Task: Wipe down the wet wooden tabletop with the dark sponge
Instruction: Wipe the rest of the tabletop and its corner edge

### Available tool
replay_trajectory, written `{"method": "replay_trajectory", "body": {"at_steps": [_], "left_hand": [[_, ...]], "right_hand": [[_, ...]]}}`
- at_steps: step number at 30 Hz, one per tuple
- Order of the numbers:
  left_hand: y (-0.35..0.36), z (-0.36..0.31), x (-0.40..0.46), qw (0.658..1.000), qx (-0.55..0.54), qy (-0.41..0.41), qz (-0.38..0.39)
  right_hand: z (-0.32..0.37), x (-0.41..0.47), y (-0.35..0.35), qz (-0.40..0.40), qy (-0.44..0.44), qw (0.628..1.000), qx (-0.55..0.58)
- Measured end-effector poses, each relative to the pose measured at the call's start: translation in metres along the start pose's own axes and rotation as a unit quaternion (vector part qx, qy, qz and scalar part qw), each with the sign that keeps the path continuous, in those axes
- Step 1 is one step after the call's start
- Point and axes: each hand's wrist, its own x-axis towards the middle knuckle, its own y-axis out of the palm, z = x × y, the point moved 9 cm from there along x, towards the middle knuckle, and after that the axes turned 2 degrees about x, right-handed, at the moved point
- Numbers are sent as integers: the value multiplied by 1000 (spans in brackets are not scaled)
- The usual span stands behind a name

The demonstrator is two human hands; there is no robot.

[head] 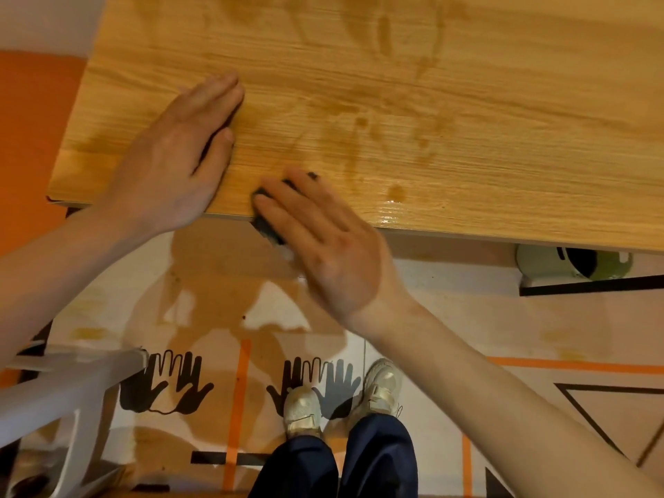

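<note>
Both forearms are reaching in from the near edge of the view, and the right hand [323,242] is lying over the dark sponge [267,224] with its fingers straight and slightly apart, pressing it flat rather than curling round it. That sponge is sitting right at the near rim of the wooden tabletop [467,120], under the fingertips and palm, with part of it seeming to hang past the edge, though motion blur is making that hard to confirm. Left of those fingers, the left hand [179,152] is resting flat on the wood, fingers straight and close together, holding nothing and bracing. Wet streaks and a glossy puddle [393,199] are lying to the right of the right fingertips and beyond them. Soft and light, the sponge is likely giving under the palm and sliding easily on the slick surface; pressing from above across its broad top face looks like the steadiest hold.
</note>
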Motion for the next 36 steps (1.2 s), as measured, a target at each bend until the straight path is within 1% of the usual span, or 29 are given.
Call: {"method": "replay_trajectory", "body": {"at_steps": [2,4,6,8,10,11,14,17,20,24,26,30,32,34,36], "left_hand": [[0,0,1,1000,-11,-1,-1],[1,-1,1,1000,-15,-3,-5],[1,-2,1,1000,-13,-8,-7],[1,-4,0,1000,-12,-11,-5],[0,-5,0,1000,-7,-12,-3],[-1,-6,-1,1000,-6,-12,-4],[-3,-9,0,1000,-13,-12,-11],[-4,-10,1,1000,-13,-12,-14],[-4,-10,2,1000,-12,-13,-13],[-4,-10,2,1000,-19,-15,-9],[-5,-9,1,1000,-21,-18,-8],[-5,-12,1,999,-25,-19,-6],[-6,-12,1,999,-24,-21,-6],[-5,-12,1,1000,-22,-21,-5],[-5,-12,1,1000,-20,-20,-6]], "right_hand": [[-29,-24,-21,28,39,999,12],[-59,-49,-47,33,87,995,-15],[-75,-63,-62,15,158,986,-51],[-73,-66,-62,-23,230,972,-48],[-65,-66,-53,-54,275,959,-27],[-63,-65,-50,-60,284,957,-26],[-68,-60,-53,-49,265,963,-15],[-79,-53,-58,-10,252,967,32],[-102,-28,-59,25,277,959,53],[-145,26,-61,3,331,943,45],[-134,21,-57,-7,325,944,51],[-69,-32,-47,21,253,966,55],[-69,-31,-45,38,241,968,59],[-85,-5,-42,51,247,966,55],[-107,28,-41,34,272,961,46]]}}
